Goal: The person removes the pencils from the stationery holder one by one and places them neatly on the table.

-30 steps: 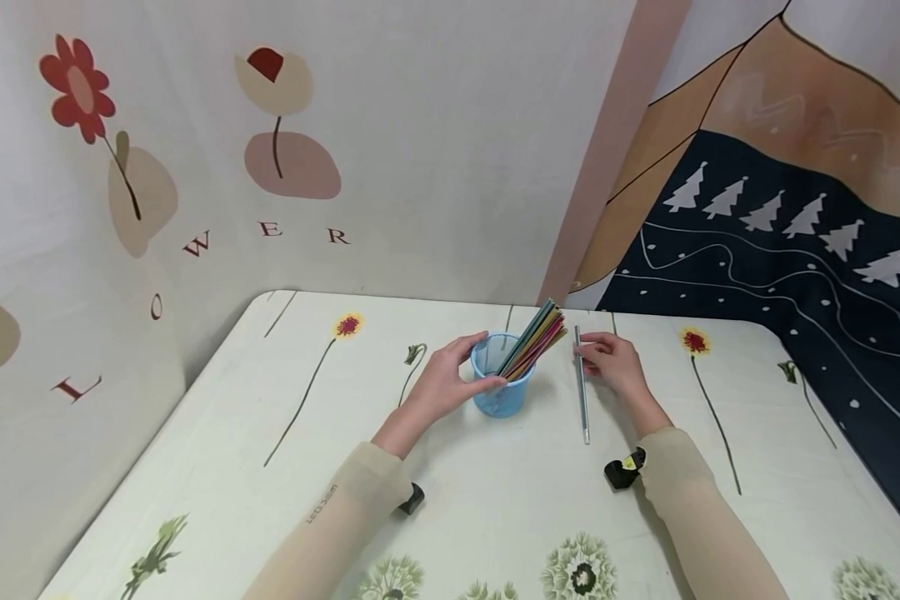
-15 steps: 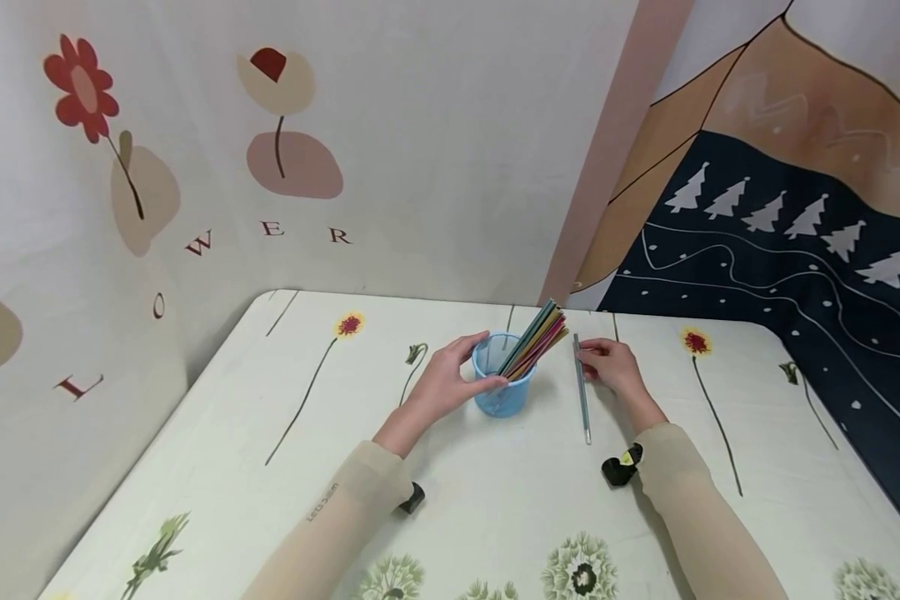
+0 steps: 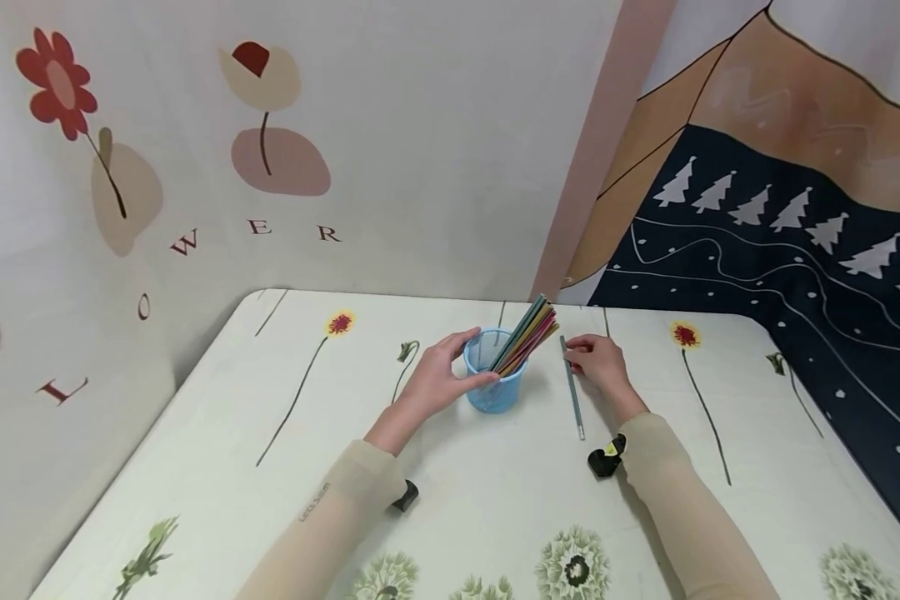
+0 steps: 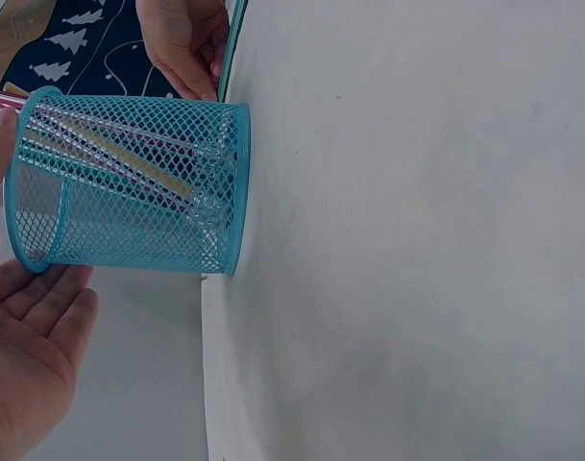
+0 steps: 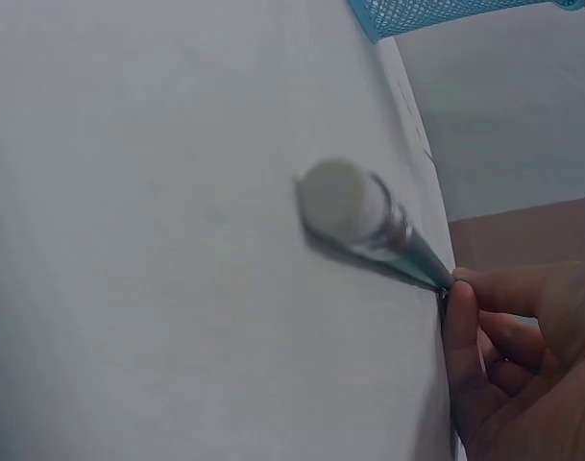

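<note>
A blue mesh pencil cup (image 3: 495, 398) stands upright in the middle of the table, with a bundle of coloured pencils (image 3: 527, 335) leaning to the right inside it. My left hand (image 3: 435, 379) holds the cup at its rim, thumb on the near side and fingers on the far side. Right of the cup, my right hand (image 3: 602, 364) pinches a teal pencil (image 3: 574, 396) between thumb and fingers near its far end. The pencil's white eraser (image 5: 335, 202) points back toward the wrist in the right wrist view, close over the tablecloth.
A white tablecloth (image 3: 330, 517) with printed flowers covers the table. Behind it hang a pale printed curtain (image 3: 435, 208) and, at the right, a dark cloth (image 3: 720, 258) with white trees. Black camera mounts (image 3: 606, 460) sit at both wrists.
The pencil's far end has shifted slightly left toward the cup and sits a little lower. The left hand stays on the cup. The head view has swung slightly.
</note>
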`<state>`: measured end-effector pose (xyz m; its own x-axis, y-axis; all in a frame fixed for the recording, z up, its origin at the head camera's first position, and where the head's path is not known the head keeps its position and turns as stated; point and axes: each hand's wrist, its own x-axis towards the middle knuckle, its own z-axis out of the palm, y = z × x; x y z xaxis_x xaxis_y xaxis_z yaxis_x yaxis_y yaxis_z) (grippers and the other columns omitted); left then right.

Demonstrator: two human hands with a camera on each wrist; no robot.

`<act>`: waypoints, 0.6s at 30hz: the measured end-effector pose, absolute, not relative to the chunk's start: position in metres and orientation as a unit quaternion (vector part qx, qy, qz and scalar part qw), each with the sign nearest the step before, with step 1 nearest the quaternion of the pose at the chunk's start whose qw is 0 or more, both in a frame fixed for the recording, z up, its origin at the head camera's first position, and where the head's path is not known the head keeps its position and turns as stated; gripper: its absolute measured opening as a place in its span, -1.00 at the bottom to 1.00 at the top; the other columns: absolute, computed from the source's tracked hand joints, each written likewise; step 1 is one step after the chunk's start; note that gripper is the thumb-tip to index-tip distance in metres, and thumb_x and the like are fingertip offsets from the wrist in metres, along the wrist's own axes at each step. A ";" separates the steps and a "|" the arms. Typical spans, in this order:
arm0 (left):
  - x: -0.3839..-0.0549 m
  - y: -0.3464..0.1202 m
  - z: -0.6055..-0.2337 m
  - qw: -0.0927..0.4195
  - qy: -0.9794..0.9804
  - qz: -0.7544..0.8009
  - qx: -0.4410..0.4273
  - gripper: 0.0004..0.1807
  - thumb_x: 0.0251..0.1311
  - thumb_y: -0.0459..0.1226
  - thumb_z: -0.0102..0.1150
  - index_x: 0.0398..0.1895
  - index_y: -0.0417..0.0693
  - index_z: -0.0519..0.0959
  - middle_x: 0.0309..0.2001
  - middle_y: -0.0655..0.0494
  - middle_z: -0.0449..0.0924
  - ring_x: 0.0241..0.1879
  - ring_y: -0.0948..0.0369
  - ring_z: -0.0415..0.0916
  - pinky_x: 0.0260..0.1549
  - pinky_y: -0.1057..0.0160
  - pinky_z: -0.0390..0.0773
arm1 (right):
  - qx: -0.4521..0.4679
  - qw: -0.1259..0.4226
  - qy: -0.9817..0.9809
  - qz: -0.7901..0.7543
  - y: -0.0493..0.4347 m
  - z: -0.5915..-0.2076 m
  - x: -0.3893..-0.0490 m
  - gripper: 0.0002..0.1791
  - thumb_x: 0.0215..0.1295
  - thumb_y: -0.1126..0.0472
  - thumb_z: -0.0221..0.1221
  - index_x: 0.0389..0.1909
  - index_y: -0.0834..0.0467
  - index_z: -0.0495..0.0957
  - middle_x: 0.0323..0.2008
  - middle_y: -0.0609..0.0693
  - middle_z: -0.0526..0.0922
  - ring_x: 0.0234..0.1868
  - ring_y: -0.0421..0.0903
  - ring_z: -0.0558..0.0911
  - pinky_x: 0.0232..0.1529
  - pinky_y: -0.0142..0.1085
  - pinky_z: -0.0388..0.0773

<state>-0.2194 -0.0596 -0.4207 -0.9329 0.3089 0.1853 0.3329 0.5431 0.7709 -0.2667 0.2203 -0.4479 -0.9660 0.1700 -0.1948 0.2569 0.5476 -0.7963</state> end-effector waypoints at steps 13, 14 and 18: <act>-0.221 -0.060 -0.421 0.011 -0.878 -0.442 -0.184 -0.08 0.04 0.01 0.49 0.46 -0.05 0.32 0.42 -0.05 0.39 0.36 -0.05 0.43 0.32 0.04 0.52 | 0.126 0.040 0.873 -0.469 0.221 -0.450 -0.268 -0.66 0.39 0.26 0.16 0.13 0.27 0.58 -0.24 0.02 0.57 -0.46 -0.33 0.51 -0.44 -0.62 0.55; -0.221 -0.060 -0.421 0.011 -0.877 -0.443 -0.184 -0.08 0.03 0.00 0.49 0.46 -0.05 0.33 0.42 -0.05 0.39 0.36 -0.05 0.43 0.32 0.04 0.52 | 0.127 0.041 0.873 -0.469 0.221 -0.450 -0.268 -0.65 0.39 0.26 0.17 0.14 0.27 0.58 -0.23 0.03 0.58 -0.45 -0.32 0.52 -0.44 -0.63 0.55; -0.221 -0.060 -0.422 0.012 -0.877 -0.443 -0.185 -0.08 0.03 0.00 0.50 0.46 -0.05 0.33 0.41 -0.06 0.40 0.35 -0.05 0.44 0.31 0.04 0.53 | 0.134 0.043 0.872 -0.469 0.222 -0.451 -0.267 -0.65 0.39 0.24 0.17 0.15 0.25 0.58 -0.19 0.03 0.57 -0.41 -0.31 0.52 -0.41 -0.63 0.55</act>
